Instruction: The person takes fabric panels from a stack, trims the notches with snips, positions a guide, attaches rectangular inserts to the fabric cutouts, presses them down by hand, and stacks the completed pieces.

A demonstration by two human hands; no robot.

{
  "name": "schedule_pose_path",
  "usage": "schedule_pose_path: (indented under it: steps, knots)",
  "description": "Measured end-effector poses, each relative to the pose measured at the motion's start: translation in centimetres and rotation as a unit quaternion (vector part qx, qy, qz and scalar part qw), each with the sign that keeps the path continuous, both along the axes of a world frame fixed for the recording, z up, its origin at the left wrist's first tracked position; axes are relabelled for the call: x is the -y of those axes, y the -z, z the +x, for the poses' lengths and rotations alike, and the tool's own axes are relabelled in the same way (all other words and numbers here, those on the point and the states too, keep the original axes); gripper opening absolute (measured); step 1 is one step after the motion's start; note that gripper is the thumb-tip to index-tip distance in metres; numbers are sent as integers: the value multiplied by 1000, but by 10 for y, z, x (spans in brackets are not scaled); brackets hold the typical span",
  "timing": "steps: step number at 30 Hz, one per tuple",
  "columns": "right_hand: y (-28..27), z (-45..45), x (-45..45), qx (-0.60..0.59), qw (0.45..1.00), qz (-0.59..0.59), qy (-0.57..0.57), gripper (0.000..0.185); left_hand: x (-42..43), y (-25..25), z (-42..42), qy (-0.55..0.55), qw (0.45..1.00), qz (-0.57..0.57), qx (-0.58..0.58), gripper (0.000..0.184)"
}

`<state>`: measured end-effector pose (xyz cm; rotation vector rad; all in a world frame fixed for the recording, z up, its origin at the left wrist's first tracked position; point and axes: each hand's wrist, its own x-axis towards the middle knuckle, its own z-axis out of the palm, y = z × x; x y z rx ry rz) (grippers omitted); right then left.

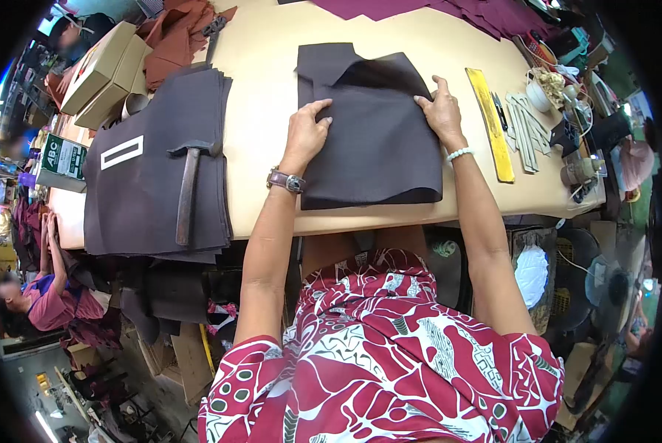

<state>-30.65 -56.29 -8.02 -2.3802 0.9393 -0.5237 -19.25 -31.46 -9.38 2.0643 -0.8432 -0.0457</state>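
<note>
Sheet material (379, 159), dark and smooth, lies on the cream tabletop (264, 66) between the 2 hands, straight in front of the person's red patterned shirt (397, 354). Its upper right part lifts into a curved fold with shadow under it, and its lower edge runs near the front edge of the table, bowing up slightly at the right corner.

The left hand (307, 136) touches the left side of the sheet material, thumb and index finger parted and pointing inward, the other fingers mostly hidden; I cannot tell whether they pinch the edge. A watch (287, 181) with a brown strap sits on that wrist. The right hand (442, 114) is at the right edge, thumb toward the sheet and index finger pointing away from the body; whether its fingers grip the edge, I cannot tell. Pale beads (461, 153) circle the right wrist.

To the right lie a yellow strip (490, 122) and, beyond it, several pale strips (524, 136). To the left, a hammer (188, 192) and a white rectangular frame (122, 152) rest on a stack of dark pieces (143, 203). Beside the stack stands a green-and-white box (61, 162) marked ABC.
</note>
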Motion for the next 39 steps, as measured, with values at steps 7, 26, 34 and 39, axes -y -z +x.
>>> schedule_pose_path:
  steps: [7,26,34,39]
  knots:
    - [14,-1,-9,16,992,-123,-8,67,-18,-9,4,29,999,31,-9,42]
    - [14,0,-15,-13,989,-150,-14,72,-33,-10,1,60,996,38,-51,48]
    - [16,-1,-16,-4,983,-185,-10,75,-21,-26,-27,-34,966,156,205,56]
    - [21,-2,-15,14,979,-201,-13,77,43,-22,-84,66,959,67,267,49]
